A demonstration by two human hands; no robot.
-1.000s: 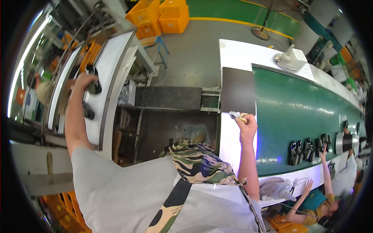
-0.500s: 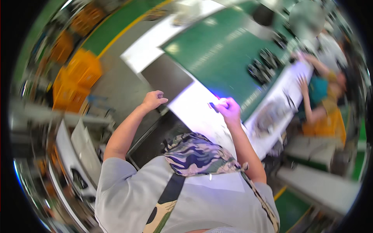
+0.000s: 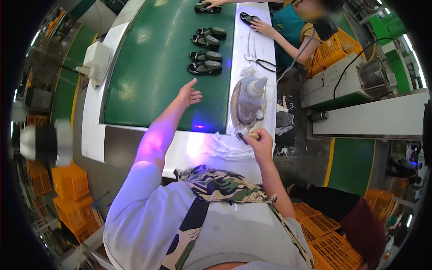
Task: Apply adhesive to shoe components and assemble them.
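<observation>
While the left hand (image 3: 190,93) hangs out over the green surface (image 3: 153,81) with its thumb spread away from the fingers, the right hand (image 3: 262,145) has a small dark-ended tool (image 3: 243,137) pinched between thumb and fingers — can't really tell what kind, it's too tiny. That tool is right by the near end of an oval tray (image 3: 233,110) on the white side strip (image 3: 272,90), and a whitish bottle (image 3: 254,90) with a pointed nozzle sits in the tray. Closest thing to the left hand is a pair of dark sandals (image 3: 204,68), just past the fingertips and not touching them, with more pairs lined up farther along the green. Some pliers (image 3: 264,63) lie beyond the tray — dark handles on those. Up top, a co-worker's hand (image 3: 262,27) rests on a lone sandal (image 3: 247,18) on the white strip. Crumpled white sheeting (image 3: 229,147) lies left of the right hand.
</observation>
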